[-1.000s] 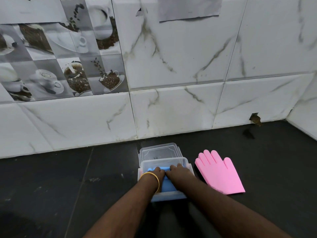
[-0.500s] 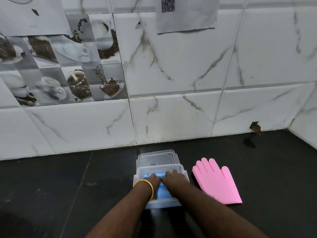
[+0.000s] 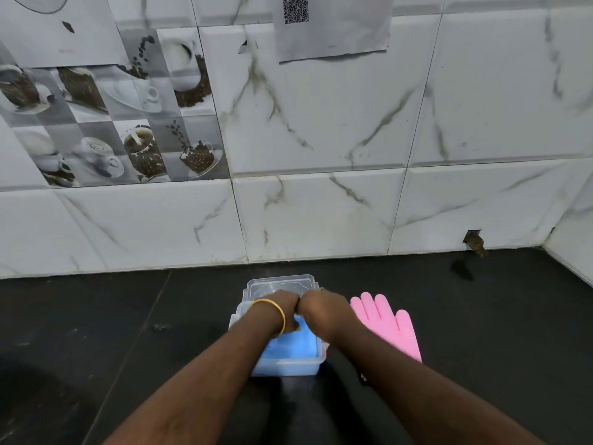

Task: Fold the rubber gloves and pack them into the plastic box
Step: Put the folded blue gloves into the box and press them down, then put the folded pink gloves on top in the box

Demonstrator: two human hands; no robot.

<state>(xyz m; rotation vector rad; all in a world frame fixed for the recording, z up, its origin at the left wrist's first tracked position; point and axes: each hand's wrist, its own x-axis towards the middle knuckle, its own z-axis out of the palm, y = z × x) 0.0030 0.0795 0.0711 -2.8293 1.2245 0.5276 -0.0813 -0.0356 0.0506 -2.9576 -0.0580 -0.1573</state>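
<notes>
From the head view, a folded blue rubber glove (image 3: 290, 346) lies inside the clear rectangular plastic box (image 3: 285, 367), its long axis running from the person towards the wall. The left hand (image 3: 282, 311) and right hand (image 3: 324, 311) meet knuckle to knuckle over the box's far end, fingers curled downward; what they grip I cannot tell. The flat pink rubber glove (image 3: 390, 326) lies just right of the box, fingers pointing towards the wall. A clear lid (image 3: 279, 284) sits behind the box. The black tabletop (image 3: 128, 332) meets a white marble-tiled wall (image 3: 321, 139) bearing a paper sheet with a QR code (image 3: 333, 27).
</notes>
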